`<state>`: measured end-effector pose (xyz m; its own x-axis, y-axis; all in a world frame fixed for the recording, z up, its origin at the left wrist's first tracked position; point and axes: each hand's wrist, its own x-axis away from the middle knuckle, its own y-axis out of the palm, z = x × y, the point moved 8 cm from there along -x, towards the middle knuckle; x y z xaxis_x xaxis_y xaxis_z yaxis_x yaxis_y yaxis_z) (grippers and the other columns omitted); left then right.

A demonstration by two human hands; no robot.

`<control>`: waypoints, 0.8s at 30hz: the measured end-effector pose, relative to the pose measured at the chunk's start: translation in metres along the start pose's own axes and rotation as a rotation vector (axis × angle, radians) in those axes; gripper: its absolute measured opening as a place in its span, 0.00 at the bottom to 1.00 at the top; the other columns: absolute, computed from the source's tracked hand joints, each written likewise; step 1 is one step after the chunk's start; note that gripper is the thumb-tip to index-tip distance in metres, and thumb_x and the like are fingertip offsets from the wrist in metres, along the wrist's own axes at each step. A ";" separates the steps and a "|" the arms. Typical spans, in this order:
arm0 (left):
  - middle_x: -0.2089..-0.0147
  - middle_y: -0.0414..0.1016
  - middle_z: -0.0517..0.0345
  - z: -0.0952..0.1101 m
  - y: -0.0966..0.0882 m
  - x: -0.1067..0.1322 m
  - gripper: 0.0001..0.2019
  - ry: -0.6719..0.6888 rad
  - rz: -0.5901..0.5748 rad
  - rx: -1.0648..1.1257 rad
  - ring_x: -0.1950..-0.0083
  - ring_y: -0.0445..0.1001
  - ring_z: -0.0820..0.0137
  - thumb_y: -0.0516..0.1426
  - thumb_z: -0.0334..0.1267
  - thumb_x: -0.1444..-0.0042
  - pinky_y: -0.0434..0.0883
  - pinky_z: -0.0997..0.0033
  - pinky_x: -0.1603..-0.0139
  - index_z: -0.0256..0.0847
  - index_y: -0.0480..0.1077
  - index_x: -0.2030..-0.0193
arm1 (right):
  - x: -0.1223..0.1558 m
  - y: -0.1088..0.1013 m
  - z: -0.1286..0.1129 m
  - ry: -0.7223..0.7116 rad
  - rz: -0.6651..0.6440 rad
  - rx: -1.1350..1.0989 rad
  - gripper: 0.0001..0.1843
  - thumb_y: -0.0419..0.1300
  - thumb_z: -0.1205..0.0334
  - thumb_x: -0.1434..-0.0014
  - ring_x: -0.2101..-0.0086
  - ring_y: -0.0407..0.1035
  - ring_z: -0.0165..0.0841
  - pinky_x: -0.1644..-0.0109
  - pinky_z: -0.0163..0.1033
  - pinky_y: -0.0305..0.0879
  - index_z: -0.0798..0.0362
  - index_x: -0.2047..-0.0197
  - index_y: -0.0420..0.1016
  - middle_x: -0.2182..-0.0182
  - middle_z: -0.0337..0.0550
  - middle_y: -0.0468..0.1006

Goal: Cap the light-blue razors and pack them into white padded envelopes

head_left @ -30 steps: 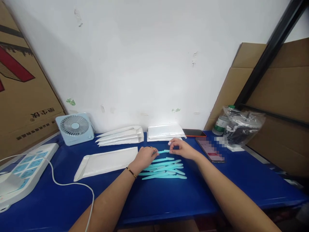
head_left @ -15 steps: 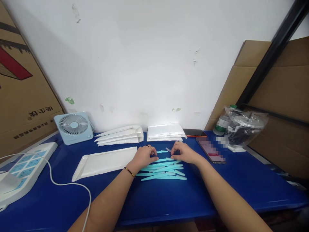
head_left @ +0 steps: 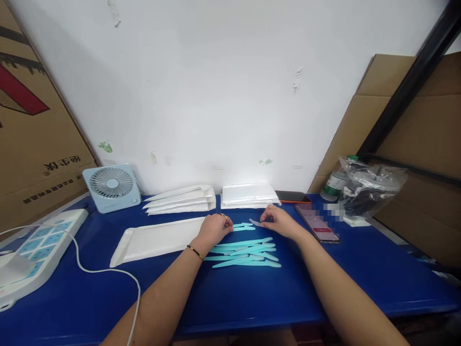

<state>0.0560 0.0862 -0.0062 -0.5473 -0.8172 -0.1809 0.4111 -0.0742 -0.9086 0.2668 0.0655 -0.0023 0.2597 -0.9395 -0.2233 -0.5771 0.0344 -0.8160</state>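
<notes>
My left hand [head_left: 215,229] is closed, thumb and fingers pinched on a slim turquoise eyebrow razor [head_left: 242,228]. A second similar razor end shows right beside it; whether it lies on the table or in the fingers I cannot tell. My right hand [head_left: 279,221] pinches a small translucent blade cap [head_left: 255,222], whose free end points left at the razor tips, apparently just apart from them. Nearer to me lies a loose pile of turquoise eyebrow razors [head_left: 245,252], mostly lengthwise left to right, several with translucent caps at their right ends.
A flat white padded envelope [head_left: 151,240] lies left of my left hand. Behind are two stacks of white envelopes [head_left: 183,202] and packets [head_left: 248,194]. Phones [head_left: 319,223], a bottle [head_left: 333,185] and a bagged item stand right; a fan [head_left: 113,187], power strip [head_left: 54,245] and white cable left.
My left hand has drawn a razor away from me, off the pile, to beside the farther one. My right hand has shifted slightly away and right, off the razor, keeping the cap.
</notes>
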 end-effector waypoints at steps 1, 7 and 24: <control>0.62 0.76 0.60 0.001 -0.002 0.000 0.07 0.000 0.028 -0.005 0.60 0.72 0.68 0.57 0.40 0.48 0.64 0.72 0.61 0.46 0.74 0.62 | 0.002 0.000 -0.001 0.000 -0.021 -0.010 0.07 0.62 0.58 0.49 0.68 0.65 0.32 0.63 0.36 0.61 0.53 0.68 0.75 0.67 0.41 0.69; 0.63 0.76 0.59 0.009 0.002 0.007 0.11 -0.001 -0.030 0.103 0.62 0.72 0.69 0.54 0.45 0.45 0.64 0.74 0.65 0.44 0.74 0.64 | 0.021 0.016 -0.013 -0.011 -0.336 -0.043 0.09 0.64 0.56 0.52 0.68 0.65 0.31 0.65 0.35 0.61 0.53 0.70 0.76 0.68 0.40 0.69; 0.62 0.77 0.60 -0.003 -0.007 0.006 0.12 -0.035 -0.021 -0.008 0.58 0.71 0.66 0.52 0.45 0.43 0.62 0.69 0.59 0.45 0.75 0.65 | 0.006 0.005 0.005 0.091 -0.091 -0.106 0.12 0.58 0.53 0.46 0.73 0.62 0.30 0.68 0.35 0.58 0.54 0.67 0.72 0.73 0.39 0.71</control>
<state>0.0482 0.0837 -0.0020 -0.5301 -0.8348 -0.1485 0.3940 -0.0875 -0.9149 0.2695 0.0622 -0.0100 0.2465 -0.9641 -0.0983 -0.6343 -0.0838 -0.7685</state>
